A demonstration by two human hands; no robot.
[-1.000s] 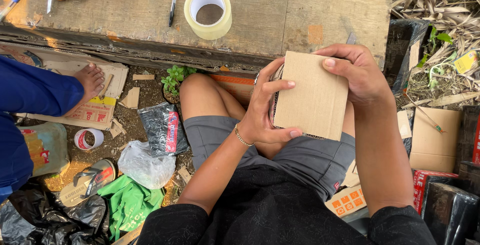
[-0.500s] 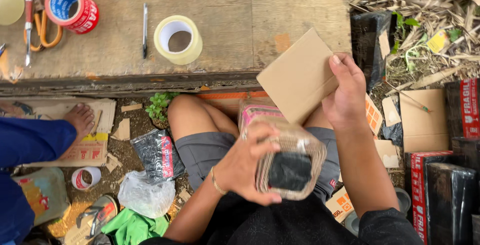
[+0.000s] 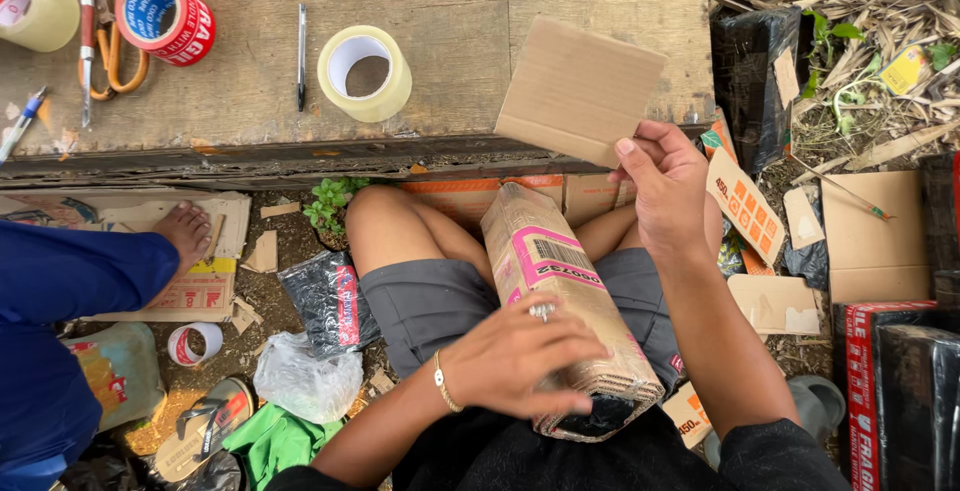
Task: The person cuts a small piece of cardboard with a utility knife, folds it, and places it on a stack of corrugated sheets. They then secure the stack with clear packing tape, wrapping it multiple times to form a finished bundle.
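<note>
My right hand holds a flat square piece of brown cardboard up over the edge of the wooden table. My left hand rests on and grips a long cardboard-wrapped parcel with a pink-and-white label, lying across my lap. Something dark shows at the parcel's near end. I sit on the ground with my knees under the table edge.
On the table lie a clear tape roll, a red tape roll, scissors and a pen. Another person in blue sits at left, bare foot on cardboard. Boxes, bags and scraps surround me.
The clear plastic-wrapped dark item in my left hand has given way to the long cardboard parcel on my lap. My right hand has lifted the cardboard piece higher, over the table edge.
</note>
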